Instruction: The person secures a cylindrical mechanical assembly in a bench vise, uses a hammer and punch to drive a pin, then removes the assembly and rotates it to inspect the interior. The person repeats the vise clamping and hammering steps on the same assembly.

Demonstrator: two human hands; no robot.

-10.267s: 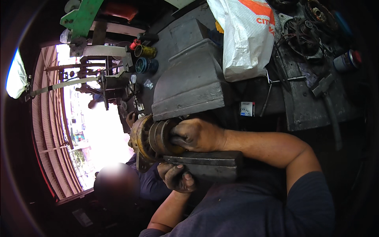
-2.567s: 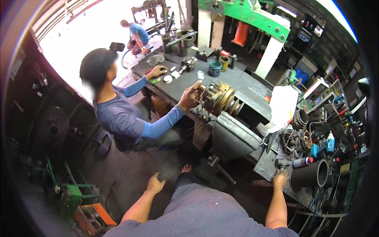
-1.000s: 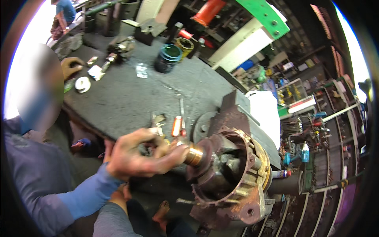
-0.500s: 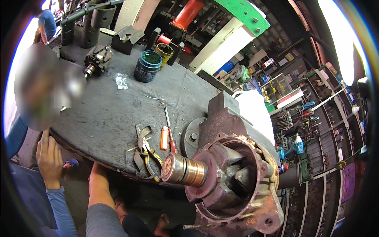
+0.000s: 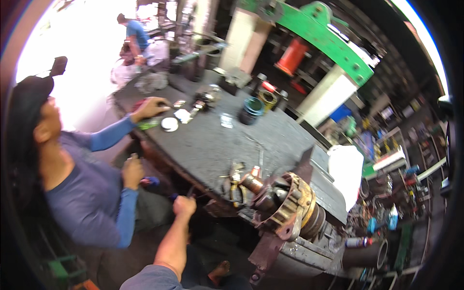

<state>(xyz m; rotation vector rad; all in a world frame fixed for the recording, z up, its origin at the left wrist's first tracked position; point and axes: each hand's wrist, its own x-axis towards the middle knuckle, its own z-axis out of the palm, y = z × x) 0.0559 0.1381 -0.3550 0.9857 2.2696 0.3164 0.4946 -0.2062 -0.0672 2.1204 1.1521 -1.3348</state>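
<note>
My left hand (image 5: 185, 206) is closed in a fist beside the workbench's near edge, its forearm rising from below. Small dark and blue bits show around the fist, but blur hides what it holds. My right hand is not in view. Right of the fist, a rusty round motor housing (image 5: 296, 205) rests at the bench corner, a rotor with a copper-coloured shaft end (image 5: 251, 183) sitting in it. Pliers with yellow-and-dark handles (image 5: 235, 188) lie left of that shaft. A red-and-white piece (image 5: 255, 171) lies just behind it.
The dark workbench (image 5: 193, 145) carries an open blue tub (image 5: 251, 111), a yellow can (image 5: 267, 98), an armature (image 5: 208, 95) and a white round lid (image 5: 169, 124). A co-worker (image 5: 87, 193) stands at left, one hand over the bench. A green-and-white press frame (image 5: 314, 21) rises behind.
The view has swung left and back, so the co-worker and doorway come into sight and the motor housing looks smaller. My left hand, hidden below the bench edge before, now shows as a fist.
</note>
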